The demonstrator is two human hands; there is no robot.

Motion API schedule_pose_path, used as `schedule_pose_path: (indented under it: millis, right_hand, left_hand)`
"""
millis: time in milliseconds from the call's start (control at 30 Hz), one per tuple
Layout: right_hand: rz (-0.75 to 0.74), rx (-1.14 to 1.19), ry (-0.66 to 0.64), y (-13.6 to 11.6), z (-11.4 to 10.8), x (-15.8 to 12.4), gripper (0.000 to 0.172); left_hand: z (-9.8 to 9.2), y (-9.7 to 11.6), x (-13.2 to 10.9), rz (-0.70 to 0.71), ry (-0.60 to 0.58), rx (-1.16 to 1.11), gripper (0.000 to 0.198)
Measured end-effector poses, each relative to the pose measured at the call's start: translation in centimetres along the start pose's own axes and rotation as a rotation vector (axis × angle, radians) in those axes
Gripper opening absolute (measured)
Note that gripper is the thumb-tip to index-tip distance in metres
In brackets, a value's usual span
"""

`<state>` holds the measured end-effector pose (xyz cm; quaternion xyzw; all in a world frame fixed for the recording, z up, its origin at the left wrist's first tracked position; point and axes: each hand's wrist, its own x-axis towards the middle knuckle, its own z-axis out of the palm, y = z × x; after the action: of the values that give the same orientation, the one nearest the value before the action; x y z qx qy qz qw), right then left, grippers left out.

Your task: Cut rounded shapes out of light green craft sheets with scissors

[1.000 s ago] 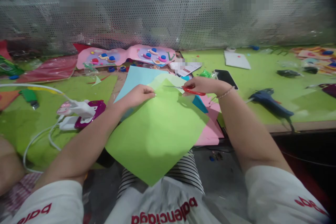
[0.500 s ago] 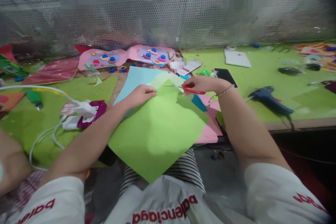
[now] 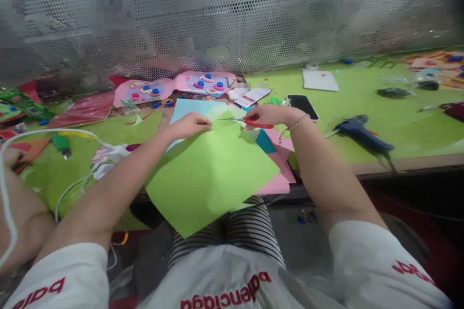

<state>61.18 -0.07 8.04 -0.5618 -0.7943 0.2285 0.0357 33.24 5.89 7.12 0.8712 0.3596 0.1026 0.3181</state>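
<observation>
A large sheet of lime green paper hangs over the table's front edge above my lap. My left hand pinches it near its far left edge. Red-handled scissors are in my right hand, their blades pointing left over the sheet's far corner. Whether the blades are parted is too small to tell. Beneath the green sheet lie light blue paper, pink paper and a darker blue piece.
A blue glue gun and a phone lie to the right. Pink decorated cutouts stand at the back by the perforated metal screen. White cables and chargers are on the left, beside another person's arm.
The camera view has shifted and tilted slightly. The near corner of the green sheet has swung a little to the left. Both hands keep their grips, and the scissors stay near the far corner.
</observation>
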Motion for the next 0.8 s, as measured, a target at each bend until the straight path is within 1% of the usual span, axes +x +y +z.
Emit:
schedule_pose_path:
  millis: [67,167,267,467,633,800]
  right_hand:
    - [-0.016,0.019,0.007,0.1,0.0,0.0,0.047]
    - [-0.003,0.033,0.018,0.1,-0.1,-0.2,0.047]
    - [0.013,0.052,0.035,0.1,-0.2,-0.4,0.047]
    - [-0.02,0.105,0.037,0.8,-0.1,0.0,0.05]
    - [-0.006,0.127,0.033,1.0,-0.2,-0.1,0.049]
    - [-0.003,0.146,0.042,1.1,-0.2,0.1,0.05]
  left_hand:
    - [-0.5,0.5,0.2,-0.013,-0.008,0.025,0.023]
    - [-1.1,1.3,0.4,-0.037,-0.036,0.076,0.022]
    - [-1.6,1.7,0.9,-0.028,-0.053,0.097,0.023]
    - [-2.0,1.4,2.0,0.009,-0.081,0.07,0.024]
    - [-2.5,1.2,2.8,0.006,-0.095,0.057,0.022]
    - [-2.7,1.2,3.5,-0.002,-0.074,0.057,0.022]
